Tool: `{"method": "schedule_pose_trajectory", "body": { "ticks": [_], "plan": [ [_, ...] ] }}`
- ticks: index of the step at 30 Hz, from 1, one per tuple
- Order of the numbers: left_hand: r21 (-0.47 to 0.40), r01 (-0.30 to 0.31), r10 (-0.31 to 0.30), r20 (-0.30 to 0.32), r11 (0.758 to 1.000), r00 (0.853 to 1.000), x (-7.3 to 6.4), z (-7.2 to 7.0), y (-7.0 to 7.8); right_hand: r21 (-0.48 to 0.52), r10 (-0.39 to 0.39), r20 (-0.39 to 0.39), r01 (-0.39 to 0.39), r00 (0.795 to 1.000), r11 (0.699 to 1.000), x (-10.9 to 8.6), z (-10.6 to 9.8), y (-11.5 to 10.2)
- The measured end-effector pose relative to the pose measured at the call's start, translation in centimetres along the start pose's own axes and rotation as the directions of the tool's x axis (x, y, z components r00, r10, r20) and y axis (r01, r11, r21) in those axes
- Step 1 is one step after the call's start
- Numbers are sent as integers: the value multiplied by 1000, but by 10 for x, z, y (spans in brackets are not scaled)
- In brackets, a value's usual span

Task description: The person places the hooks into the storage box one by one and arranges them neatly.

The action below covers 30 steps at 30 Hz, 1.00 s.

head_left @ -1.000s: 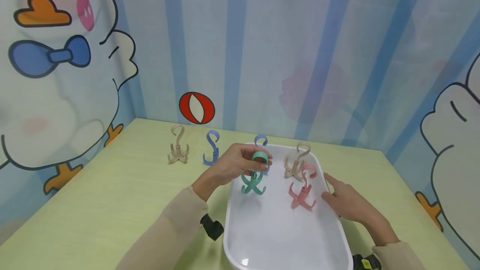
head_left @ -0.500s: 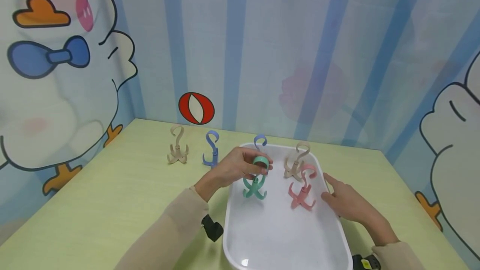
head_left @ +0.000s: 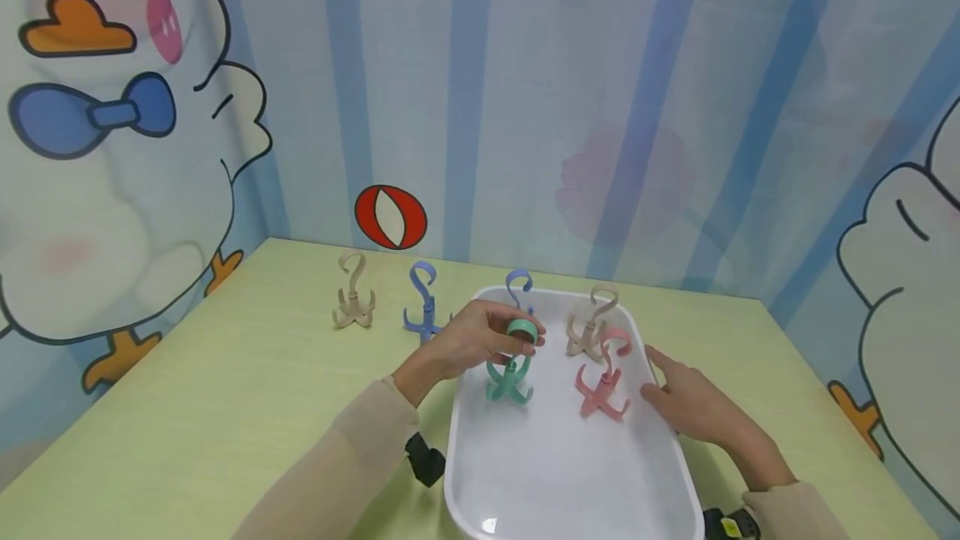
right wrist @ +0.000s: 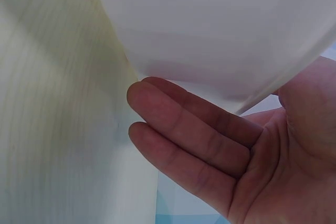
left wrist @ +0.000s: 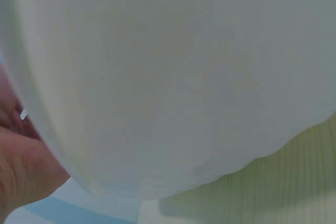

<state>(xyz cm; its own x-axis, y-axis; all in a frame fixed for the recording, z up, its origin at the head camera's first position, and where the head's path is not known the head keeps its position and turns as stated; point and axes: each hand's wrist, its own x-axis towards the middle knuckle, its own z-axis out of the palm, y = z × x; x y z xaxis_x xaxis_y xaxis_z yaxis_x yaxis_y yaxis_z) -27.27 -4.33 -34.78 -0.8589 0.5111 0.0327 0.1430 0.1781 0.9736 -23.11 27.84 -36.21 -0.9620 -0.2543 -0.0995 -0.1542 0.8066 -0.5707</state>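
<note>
My left hand point(head_left: 476, 336) pinches a green four-pronged hook hanger point(head_left: 510, 382) by its upper stem, over the left part of a white tray point(head_left: 570, 473). The hanger's prongs point down close over the tray floor. My right hand point(head_left: 690, 394) holds the tray's right side, thumb at the rim; in the right wrist view its fingers point(right wrist: 189, 140) lie nearly straight outside the wall. Inside the tray stand a pink hanger point(head_left: 602, 394), a beige hanger point(head_left: 587, 338) and, partly behind my left hand, a blue hanger point(head_left: 519, 280). The tray wall point(left wrist: 173, 87) fills most of the left wrist view.
Left of the tray, another beige hanger point(head_left: 353, 307) and another blue hanger point(head_left: 424, 311) stand on the pale yellow-green table point(head_left: 262, 398). A striped cloth with duck drawings point(head_left: 405, 90) hangs behind the table and along its sides.
My left hand has moved slightly down and toward me with the green hanger, showing more of the blue hanger on the table. The right hand and the tray stay nearly still.
</note>
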Motion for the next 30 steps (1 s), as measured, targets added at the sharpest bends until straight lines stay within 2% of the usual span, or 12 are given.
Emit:
{"method": "schedule_pose_trajectory", "body": {
  "ticks": [30],
  "plan": [
    [6, 9, -9, -19, 1000, 1000, 2, 2, -8, 4, -9, -4, 9, 1000, 1000, -1, 0, 0]
  ]
}}
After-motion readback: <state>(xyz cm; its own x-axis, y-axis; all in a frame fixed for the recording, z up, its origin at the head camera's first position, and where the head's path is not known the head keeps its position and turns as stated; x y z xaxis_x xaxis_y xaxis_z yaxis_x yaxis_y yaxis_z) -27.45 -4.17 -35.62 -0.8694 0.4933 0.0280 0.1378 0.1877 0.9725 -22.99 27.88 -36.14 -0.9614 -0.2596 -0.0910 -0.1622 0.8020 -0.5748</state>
